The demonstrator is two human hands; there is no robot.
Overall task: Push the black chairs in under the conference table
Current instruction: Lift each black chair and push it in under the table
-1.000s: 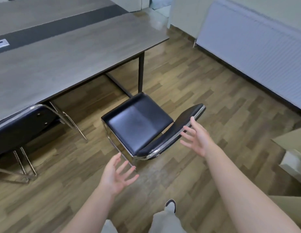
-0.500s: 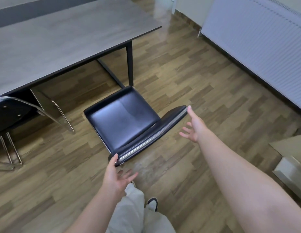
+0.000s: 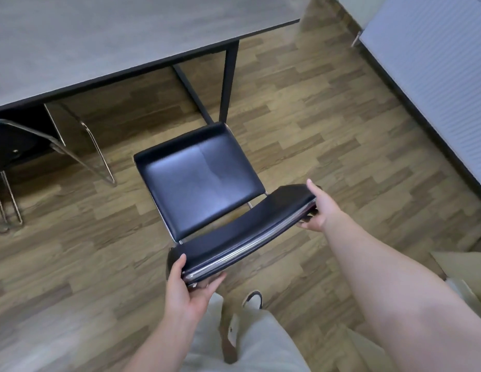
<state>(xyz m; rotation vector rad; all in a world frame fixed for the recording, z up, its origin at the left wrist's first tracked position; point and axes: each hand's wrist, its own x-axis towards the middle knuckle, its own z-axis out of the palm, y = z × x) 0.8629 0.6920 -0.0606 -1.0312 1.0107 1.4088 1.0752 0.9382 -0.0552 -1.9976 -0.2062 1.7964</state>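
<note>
Head view recorded one black chair (image 3: 199, 181) standing on the floor, clear of the conference table, its seat front facing the table's near corner. A black table leg (image 3: 228, 81) stood just beyond the seat's front edge, with a dark diagonal brace (image 3: 192, 95) beside it; both lay directly ahead of the chair. A second black chair (image 3: 11, 146) stood at far left, its backrest at the table edge and its chrome legs (image 3: 97, 154) angled out over the floor, well apart from the first chair.

Grey wood-grain tabletop (image 3: 113, 36) filled the upper left, edged in black. Flooring was brown wood-pattern plank (image 3: 328, 124). A white ribbed radiator panel (image 3: 432, 63) ran along the wall at upper right. A pale box-like object (image 3: 465, 269) sat at the right edge; its nature could not be determined. Light trousers (image 3: 250, 342) and one shoe (image 3: 252, 299) were visible at the bottom of the frame.

Left hand (image 3: 185, 288) gripped the left end of the chair's backrest (image 3: 250, 232), thumb on the front face and fingers (image 3: 210, 285) curled under the rear edge. Right hand (image 3: 321, 208) gripped the right end likewise, thumb on top and fingers wrapped beneath. Both hands were closed around the backrest.
</note>
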